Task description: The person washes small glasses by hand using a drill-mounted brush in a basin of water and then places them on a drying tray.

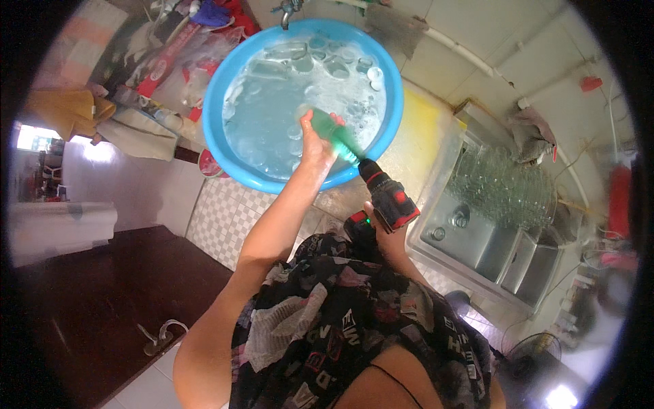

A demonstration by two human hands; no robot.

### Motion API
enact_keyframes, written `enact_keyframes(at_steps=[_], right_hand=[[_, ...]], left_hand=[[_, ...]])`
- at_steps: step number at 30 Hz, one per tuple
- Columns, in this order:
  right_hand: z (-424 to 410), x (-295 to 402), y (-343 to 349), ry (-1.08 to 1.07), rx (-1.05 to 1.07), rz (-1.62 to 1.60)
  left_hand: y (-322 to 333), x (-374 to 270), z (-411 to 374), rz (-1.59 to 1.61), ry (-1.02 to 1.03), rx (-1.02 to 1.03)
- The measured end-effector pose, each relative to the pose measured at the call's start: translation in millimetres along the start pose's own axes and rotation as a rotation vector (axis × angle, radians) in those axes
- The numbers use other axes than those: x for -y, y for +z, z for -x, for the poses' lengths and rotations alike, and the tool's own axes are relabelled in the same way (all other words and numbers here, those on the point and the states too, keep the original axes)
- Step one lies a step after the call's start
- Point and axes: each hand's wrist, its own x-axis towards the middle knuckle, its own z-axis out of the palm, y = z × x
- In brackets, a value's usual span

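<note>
My left hand (318,145) grips a blurred glass bottle (323,122) over a blue plastic tub (210,128). Its mouth end points toward the drill, and a green rotary brush (348,145) runs into it. Where glass ends and bristles begin is hard to tell. In my right hand (391,243) is a black and red cordless drill (391,202), its chuck fixed to the brush's shaft and its light on. Cloudy, foamy water fills the tub. Several glass bottles (271,69) lie in it near the far side, with a pale round piece (374,74) at the right.
A steel sink (480,250) at the right holds many clear glass bottles (500,184). Above the tub is a metal tap (287,13). Bags and cloths crowd the left side, including a yellow cloth (71,110). A fan (534,350) stands at lower right.
</note>
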Motion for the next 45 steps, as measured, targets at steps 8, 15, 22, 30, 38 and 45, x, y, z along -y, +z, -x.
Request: enact_keyframes(at_steps=[8,15,22,30,38,45], right_hand=[[-13,16,-11,0.217,0.14,-0.161],[-14,15,-22,0.424,0.243,-0.362],[-1,25,-38,-0.012,0.283,0.089],[32,20,-53,0.029,0.196,0.208],[49,21,-63,0.093,0.106,0.151],[61,-1,-80,0.031,0.121,0.214]], left_hand=[[-5,-20,-7,-0.229,0.12,0.024],[-17,-43,-15,-0.284,0.069,0.11],[-21,-95,-36,-0.479,0.32,0.176],[15,-114,2,-1.166,0.762,0.227],[67,-85,47,-1.461,0.857,0.336],[90,-56,52,-1.422,0.908,0.513]])
